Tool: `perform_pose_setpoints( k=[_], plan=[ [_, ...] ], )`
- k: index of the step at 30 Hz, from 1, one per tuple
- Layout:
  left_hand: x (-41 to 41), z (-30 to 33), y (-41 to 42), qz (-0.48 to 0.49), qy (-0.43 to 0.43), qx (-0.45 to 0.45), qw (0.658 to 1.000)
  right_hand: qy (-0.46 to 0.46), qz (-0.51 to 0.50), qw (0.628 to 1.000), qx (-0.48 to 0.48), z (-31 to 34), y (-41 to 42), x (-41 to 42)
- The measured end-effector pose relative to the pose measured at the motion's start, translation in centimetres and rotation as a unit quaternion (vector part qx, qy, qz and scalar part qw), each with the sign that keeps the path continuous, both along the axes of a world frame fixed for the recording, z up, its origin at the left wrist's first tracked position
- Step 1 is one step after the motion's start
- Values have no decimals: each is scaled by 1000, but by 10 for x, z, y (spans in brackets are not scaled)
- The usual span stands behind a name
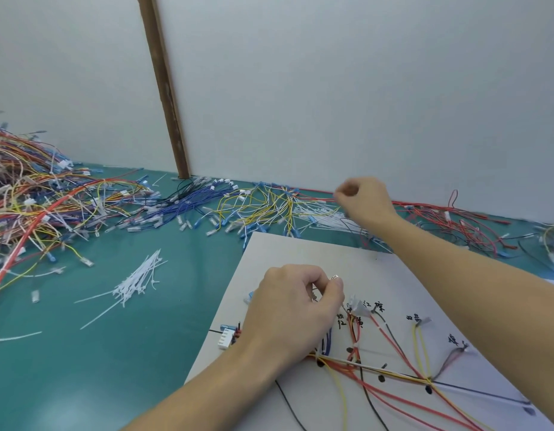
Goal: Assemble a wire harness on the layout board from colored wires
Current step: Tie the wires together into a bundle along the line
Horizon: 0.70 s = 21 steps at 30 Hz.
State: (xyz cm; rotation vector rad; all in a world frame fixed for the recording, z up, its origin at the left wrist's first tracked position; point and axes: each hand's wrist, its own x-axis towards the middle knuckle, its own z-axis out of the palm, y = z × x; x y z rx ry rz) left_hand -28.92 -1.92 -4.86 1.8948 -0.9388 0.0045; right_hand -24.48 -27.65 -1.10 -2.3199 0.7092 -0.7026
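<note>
The left hand's (289, 309) fingers (327, 286) curl and pinch a small metal wire terminal (334, 277) over the white layout board (285, 250), where red, yellow and black harness wires (390, 368) lie. The right hand's (364, 199) fingers curl, pinching a red wire (313, 199) above the loose wire piles (263, 205) along the wall. White cable ties (137, 283) lie on the green table (114, 353).

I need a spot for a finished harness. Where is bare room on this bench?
Bare green mat lies left of the layout board, below the loose cable ties. The board's far-left corner is bare too. Crowded: the wire heap at far left and the wire piles along the wall.
</note>
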Motion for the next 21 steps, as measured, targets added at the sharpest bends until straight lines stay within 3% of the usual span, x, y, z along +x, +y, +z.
perform_pose_setpoints(
  k=[4,6,12,21],
  plan=[
    [0,-1,2,-7,4,-4,1000,-246,29,955,162,37,15,-15],
    [-2,2,2,-15,7,-10,1000,-289,55,933,207,53,28,-35],
    [-1,4,1,-27,20,-37,999,-140,142,949,246,44,63,-126],
    [-4,14,3,-62,38,-72,995,-8,127,942,311,14,71,-197]
  ],
)
